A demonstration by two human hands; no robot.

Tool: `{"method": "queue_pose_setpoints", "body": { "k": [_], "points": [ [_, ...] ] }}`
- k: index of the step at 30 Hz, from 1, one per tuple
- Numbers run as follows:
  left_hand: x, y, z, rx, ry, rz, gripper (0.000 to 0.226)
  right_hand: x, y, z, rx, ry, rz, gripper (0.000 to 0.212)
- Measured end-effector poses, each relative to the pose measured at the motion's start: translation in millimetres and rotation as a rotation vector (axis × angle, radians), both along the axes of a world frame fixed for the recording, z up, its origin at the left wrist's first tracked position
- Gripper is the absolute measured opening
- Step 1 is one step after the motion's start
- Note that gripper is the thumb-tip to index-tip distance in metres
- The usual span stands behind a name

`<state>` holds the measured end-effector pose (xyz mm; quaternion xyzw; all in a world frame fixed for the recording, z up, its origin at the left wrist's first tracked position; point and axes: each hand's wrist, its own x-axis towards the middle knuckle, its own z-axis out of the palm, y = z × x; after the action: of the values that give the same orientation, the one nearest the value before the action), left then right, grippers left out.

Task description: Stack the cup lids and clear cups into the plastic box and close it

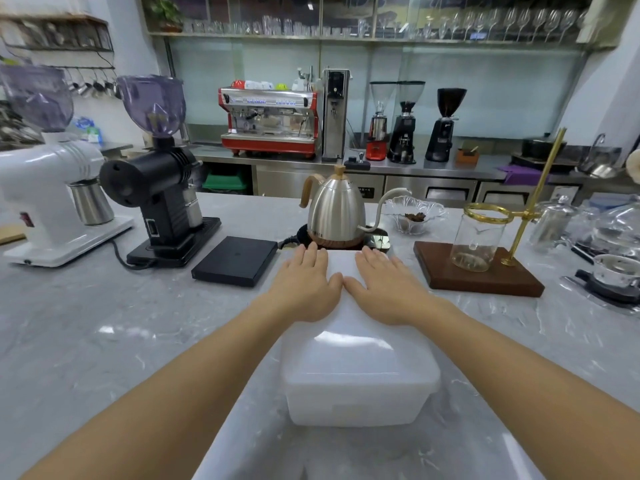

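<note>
A person's two bare hands lie flat, palms down and fingers spread, on the far half of the lid of a translucent white rectangular plastic box (358,386) on a grey marbled stone bench (104,323). The left hand (304,282) and right hand (384,285) rest side by side, thumbs almost touching at the lid's middle, gripping nothing. The lid covers the box fully; its frosted walls do not show what is inside.

Just beyond the fingertips stands a brushed-steel gooseneck kettle with a tan handle (334,207) on its round dark base. A flat black square scale (235,261) lies to the left of the box, near the left hand but apart from it. Further left sit a black coffee grinder with a purple-tinted hopper (159,188) and a white grinder with a steel dosing cup (55,188). To the right, a dark wooden board (485,275) carries a clear glass beaker (476,240) under a brass ring on a brass pole (536,192). A fluted clear glass bowl holding something dark (414,214) sits behind the kettle's spout. On the steel counter at the back stands a red and chrome espresso machine (270,123), with three more grinders (412,123) to its right.
</note>
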<state>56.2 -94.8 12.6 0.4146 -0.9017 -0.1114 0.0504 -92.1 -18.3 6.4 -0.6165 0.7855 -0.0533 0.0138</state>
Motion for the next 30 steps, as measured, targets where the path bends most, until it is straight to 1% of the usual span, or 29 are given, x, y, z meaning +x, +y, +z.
{"method": "queue_pose_setpoints", "body": {
  "k": [6, 11, 14, 16, 18, 21, 23, 25, 27, 30],
  "points": [
    [-1, -8, -3, 0.032, -0.016, -0.025, 0.068, -2, -6, -3, 0.025, -0.024, -0.006, 0.073],
    [-1, -9, -7, 0.017, 0.052, -0.025, 0.067, 2, -5, -5, -0.053, -0.045, -0.029, 0.07],
    [0, -8, -7, 0.015, 0.103, -0.01, 0.065, 5, 1, -2, -0.156, -0.11, -0.039, 0.062],
    [1, -3, -5, -0.03, 0.139, 0.003, 0.058, 6, 7, -1, -0.271, -0.171, -0.094, 0.05],
    [3, 5, 0, -0.151, 0.171, 0.003, 0.048, 8, 16, 3, -0.367, -0.229, -0.161, 0.041],
    [5, 11, 3, -0.245, 0.183, -0.046, 0.038, 12, 24, 7, -0.418, -0.355, -0.228, 0.034],
    [6, 12, 5, -0.304, 0.188, -0.107, 0.035, 17, 31, 11, -0.431, -0.398, -0.25, 0.032],
    [6, 13, 5, -0.343, 0.157, -0.139, 0.031, 22, 36, 12, -0.395, -0.408, -0.257, 0.032],
    [2, 14, 4, -0.354, 0.085, -0.131, 0.028, 26, 43, 12, -0.364, -0.419, -0.252, 0.033],
    [-3, 23, 9, -0.368, -0.006, -0.105, 0.036, 32, 58, 11, -0.352, -0.477, -0.257, 0.033]
  ]
}}
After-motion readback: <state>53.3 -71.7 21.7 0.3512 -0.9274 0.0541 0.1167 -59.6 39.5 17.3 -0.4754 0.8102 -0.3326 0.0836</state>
